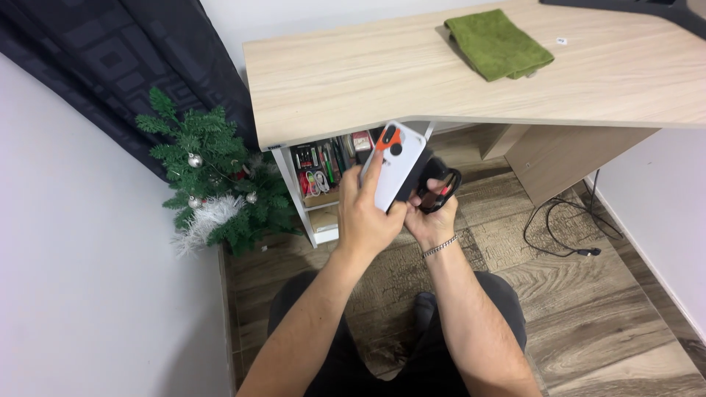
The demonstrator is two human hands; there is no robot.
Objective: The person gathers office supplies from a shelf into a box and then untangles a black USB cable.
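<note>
The white phone (397,167) with its orange-and-black camera corner was up in the air in front of the desk's (441,81) near edge, back facing us. Our left hand (368,213) was closed around its lower half, forefinger lying up along its left side. Our right hand (434,217), a chain bracelet (440,246) on its wrist, pinched a coiled black cable (441,190) just beside the phone's right edge. A folded green cloth (498,44) lay toward the desk's far right corner. A small artificial fir (217,176) stood on the floor at left.
</note>
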